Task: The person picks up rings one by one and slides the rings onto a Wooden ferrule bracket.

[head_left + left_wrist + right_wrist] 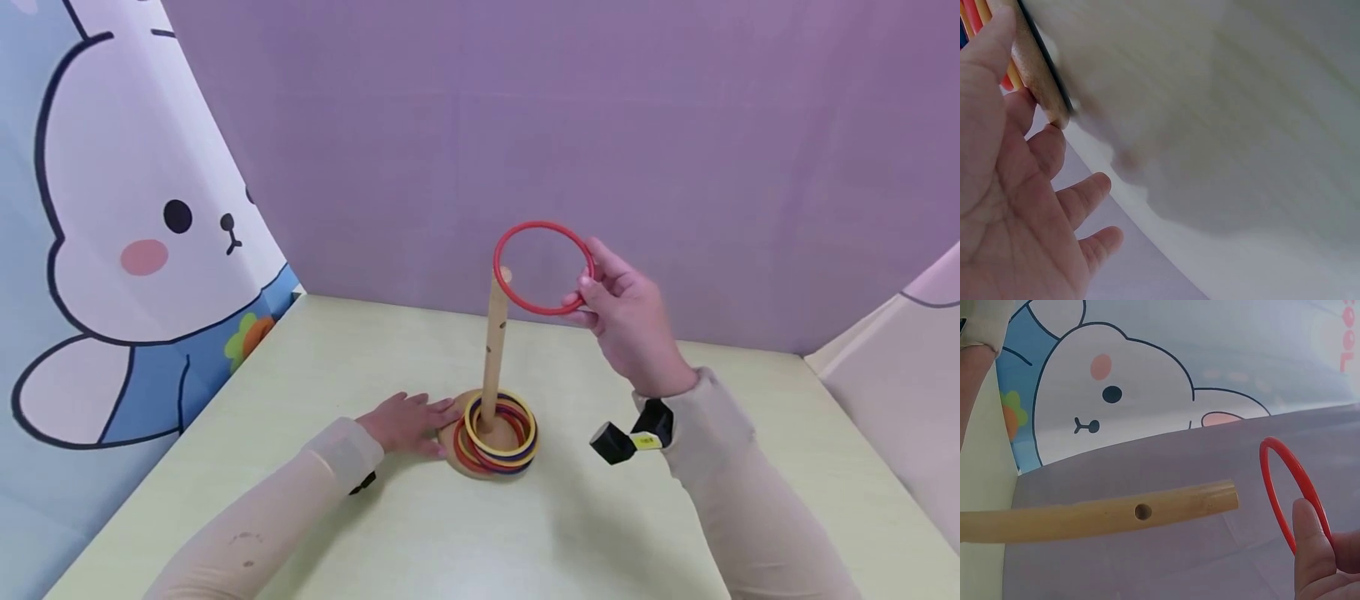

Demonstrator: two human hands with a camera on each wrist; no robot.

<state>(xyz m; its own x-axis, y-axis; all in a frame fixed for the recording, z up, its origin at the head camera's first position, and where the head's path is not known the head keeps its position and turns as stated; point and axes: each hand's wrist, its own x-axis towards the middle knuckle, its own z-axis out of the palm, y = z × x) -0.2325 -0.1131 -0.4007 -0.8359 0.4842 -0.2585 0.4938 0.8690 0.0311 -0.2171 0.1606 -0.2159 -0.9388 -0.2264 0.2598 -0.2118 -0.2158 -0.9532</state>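
In the head view, my right hand is raised and pinches a red ring between thumb and fingers. The ring is tilted and overlaps the top of an upright wooden peg. From the right wrist view, the ring appears just beyond the peg's end, apart from it. My left hand grips the edge of the round wooden base, its thumb and index finger at the rim and other fingers spread. Several yellow, blue and red rings lie around the peg's foot.
The pale tabletop supports the stand. Behind it rises a purple cloth backdrop, with a cartoon-printed cloth on the left and a pale cloth on the right.
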